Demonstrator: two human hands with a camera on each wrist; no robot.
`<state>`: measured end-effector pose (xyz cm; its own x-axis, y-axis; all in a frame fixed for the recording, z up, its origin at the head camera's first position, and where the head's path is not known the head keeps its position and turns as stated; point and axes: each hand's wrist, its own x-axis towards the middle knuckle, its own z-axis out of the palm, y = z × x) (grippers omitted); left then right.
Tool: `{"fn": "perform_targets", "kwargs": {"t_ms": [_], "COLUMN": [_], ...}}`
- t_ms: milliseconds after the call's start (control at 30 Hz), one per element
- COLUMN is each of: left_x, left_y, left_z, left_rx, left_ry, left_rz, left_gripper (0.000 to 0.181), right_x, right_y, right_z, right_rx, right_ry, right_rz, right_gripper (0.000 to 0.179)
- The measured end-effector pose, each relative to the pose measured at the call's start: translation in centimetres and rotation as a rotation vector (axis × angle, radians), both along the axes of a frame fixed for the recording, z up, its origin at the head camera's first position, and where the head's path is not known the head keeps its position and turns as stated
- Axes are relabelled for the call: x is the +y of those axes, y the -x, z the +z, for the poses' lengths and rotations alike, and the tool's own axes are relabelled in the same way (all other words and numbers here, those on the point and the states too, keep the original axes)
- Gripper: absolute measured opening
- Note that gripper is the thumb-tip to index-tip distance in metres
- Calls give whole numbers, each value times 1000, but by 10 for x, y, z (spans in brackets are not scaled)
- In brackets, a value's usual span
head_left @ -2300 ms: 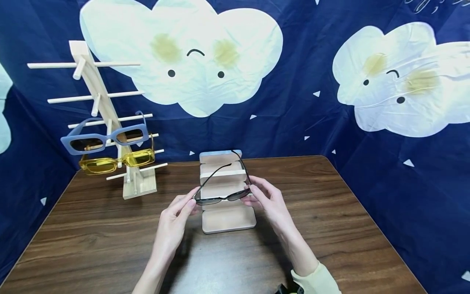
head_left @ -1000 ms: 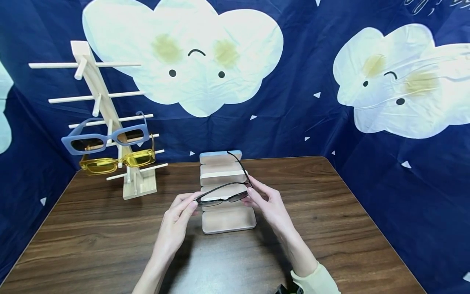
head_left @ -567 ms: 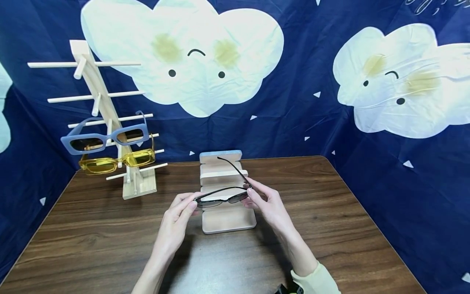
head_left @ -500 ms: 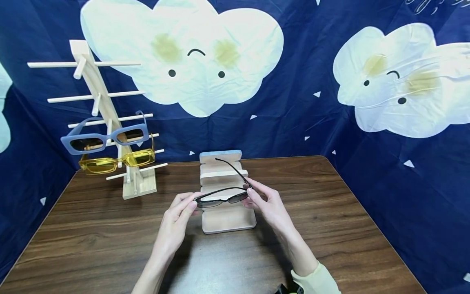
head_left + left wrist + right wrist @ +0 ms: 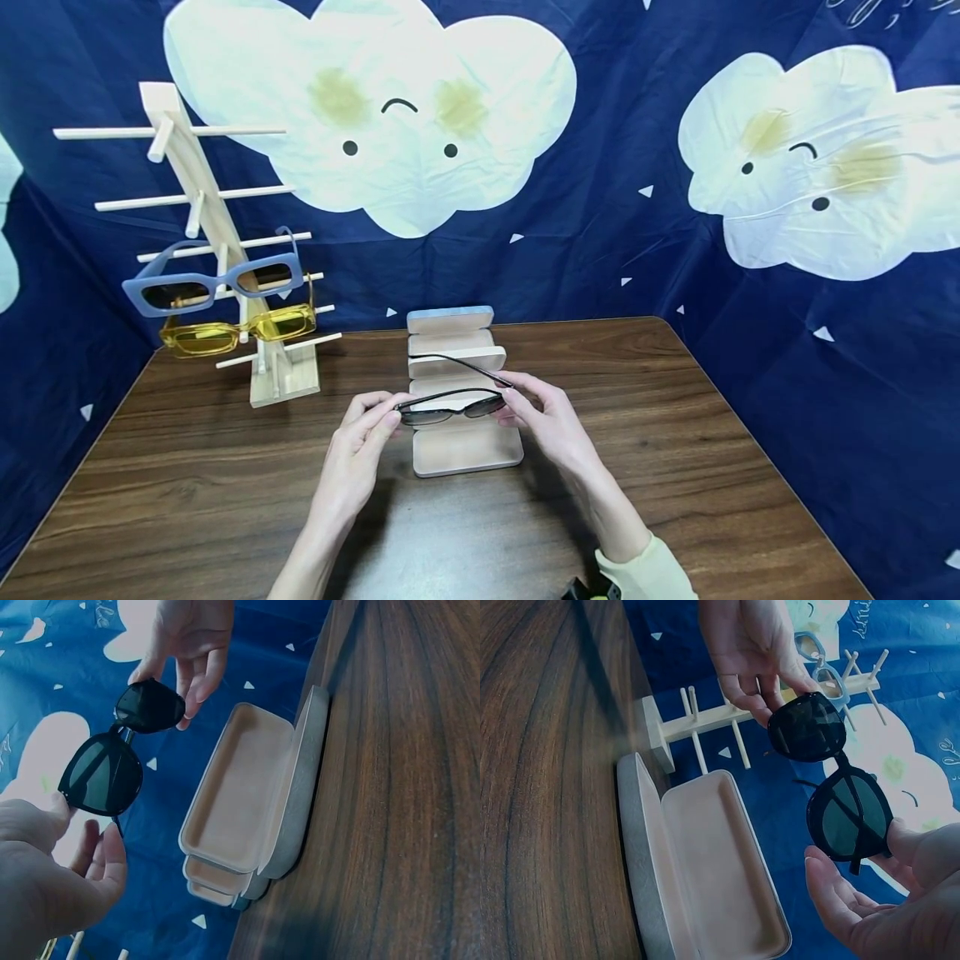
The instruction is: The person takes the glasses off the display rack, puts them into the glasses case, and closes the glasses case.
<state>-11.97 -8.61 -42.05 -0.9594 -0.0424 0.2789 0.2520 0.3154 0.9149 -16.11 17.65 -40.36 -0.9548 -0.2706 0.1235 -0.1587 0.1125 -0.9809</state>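
A pair of black sunglasses [image 5: 483,407] with dark lenses is held between both hands, above a row of open glasses cases [image 5: 468,450]. At the left end of the frame my left hand [image 5: 355,450] pinches the corner between thumb and fingers. My right hand [image 5: 553,425] pinches the opposite corner near the hinge. Both temples slant inward behind the lenses in the head view. The nearest case, pale pink inside and grey outside, stands with its lid laid back; the right wrist view shows its bare tray [image 5: 712,862].
At the left a wooden display stand [image 5: 288,379] with pegs carries blue sunglasses [image 5: 221,287] and yellow sunglasses [image 5: 240,331]. Behind the brown wooden table [image 5: 187,492] hangs a dark blue cloth [image 5: 600,250] printed with clouds.
The left temple has folded inward first, then the right temple has swung left and down toward the frame. Both hands keep their grip on the sunglasses and have barely moved.
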Motion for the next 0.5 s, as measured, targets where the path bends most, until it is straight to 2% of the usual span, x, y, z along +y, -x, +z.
{"fn": "perform_targets", "kwargs": {"t_ms": [267, 500], "left_x": [-2, -3], "left_y": [0, 0], "left_z": [1, 1], "left_rx": [13, 57], "left_ry": [20, -21], "left_rz": [33, 49], "left_gripper": [28, 24], "right_x": [0, 0], "right_y": [-2, -3], "right_z": [1, 1], "right_rx": [16, 31], "right_ry": [-35, -34], "right_rz": [18, 65], "right_gripper": [36, 32]}}
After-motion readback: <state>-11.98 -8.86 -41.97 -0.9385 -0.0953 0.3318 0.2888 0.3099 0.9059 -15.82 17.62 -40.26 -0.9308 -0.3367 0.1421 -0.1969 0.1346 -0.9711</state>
